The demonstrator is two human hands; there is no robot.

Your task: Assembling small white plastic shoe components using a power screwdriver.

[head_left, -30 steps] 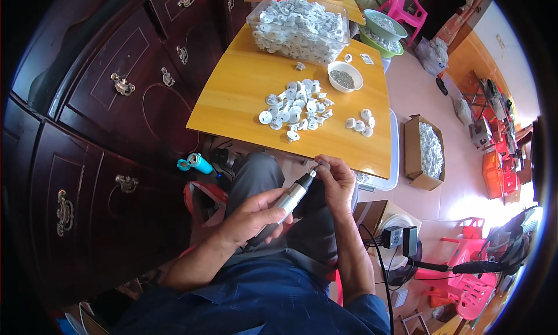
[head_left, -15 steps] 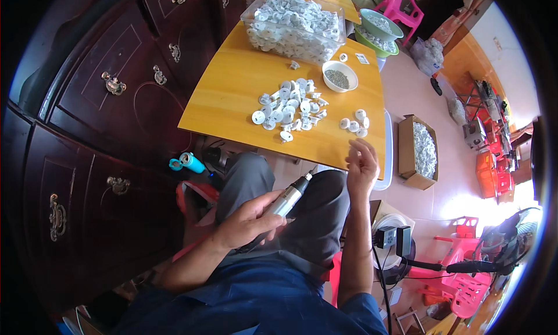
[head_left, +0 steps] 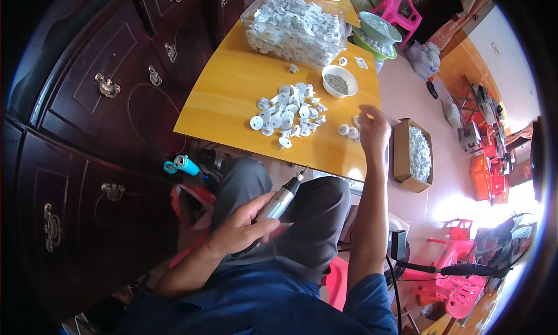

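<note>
A silver and black electric screwdriver [head_left: 280, 202] lies in my left hand [head_left: 241, 227], whose fingers wrap round its body. Its thin bit points up and away, close to the table's near edge. At the right of the table, my right hand [head_left: 375, 125] hovers by a small group of white round plastic parts [head_left: 347, 131] and partly covers them. Its fingers are bent but apart, slightly blurred, with nothing visible between them. A larger pile of similar white parts [head_left: 285, 114] spreads across the middle of the yellow table [head_left: 215, 96].
Beyond the pile stand a white bowl of small metal pieces [head_left: 337, 82] and a clear bin full of white parts [head_left: 293, 29]. A cardboard box of white parts [head_left: 415, 157] sits on the floor at right. Dark drawers [head_left: 99, 125] line the left; a turquoise bottle [head_left: 185, 164] is below.
My right hand has moved forward from the table's near edge to the small group of parts. The screwdriver stays in my left hand, nearly still. The view has shifted slightly.
</note>
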